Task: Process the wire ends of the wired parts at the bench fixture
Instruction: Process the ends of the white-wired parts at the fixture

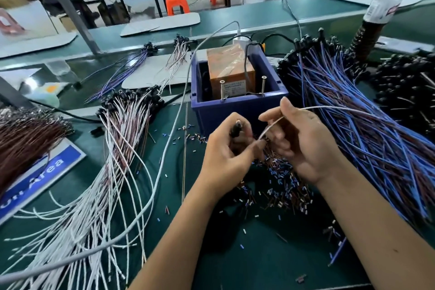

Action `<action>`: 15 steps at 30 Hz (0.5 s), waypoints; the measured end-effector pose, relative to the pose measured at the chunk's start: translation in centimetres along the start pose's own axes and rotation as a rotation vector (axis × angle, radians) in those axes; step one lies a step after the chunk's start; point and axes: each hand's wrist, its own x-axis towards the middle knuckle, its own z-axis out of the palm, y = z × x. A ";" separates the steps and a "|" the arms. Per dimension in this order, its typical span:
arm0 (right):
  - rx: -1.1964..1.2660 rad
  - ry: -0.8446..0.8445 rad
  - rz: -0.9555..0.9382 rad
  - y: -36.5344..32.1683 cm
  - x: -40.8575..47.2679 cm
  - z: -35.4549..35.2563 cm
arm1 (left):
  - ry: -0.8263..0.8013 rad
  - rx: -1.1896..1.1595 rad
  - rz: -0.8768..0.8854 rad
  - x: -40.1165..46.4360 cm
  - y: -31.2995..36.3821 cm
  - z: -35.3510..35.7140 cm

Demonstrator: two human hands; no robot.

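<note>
Left hand (226,148) grips black part (236,128), right hand (299,141) pinches its limp, light white wire (270,127), apparently mid-length; hold near end.

- Your left hand (226,153) sits low at centre, palm turned toward your right, fingers curled, gripping a small dark part near the fingertips.
- Your right hand (299,141) is just beside it, slightly higher, fingers bent; thumb and forefinger pinch a thin pale wire.
- The fingertips of both hands nearly meet.
- Both forearms are bare and come up from the lower edge, left from bottom centre, right from the bottom right corner, converging toward the hands.
</note>
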 end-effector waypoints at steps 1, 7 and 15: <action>0.023 0.013 -0.005 0.0 0.1 0.0 | -0.054 -0.084 -0.049 -0.1 0.1 0.1; 0.004 0.081 -0.038 0.1 0.3 0.5 | -0.153 -0.349 -0.156 -0.1 0.3 0.1; -0.081 0.122 -0.086 0.1 0.0 1.0 | 0.026 -0.179 -0.111 0.2 -0.4 0.4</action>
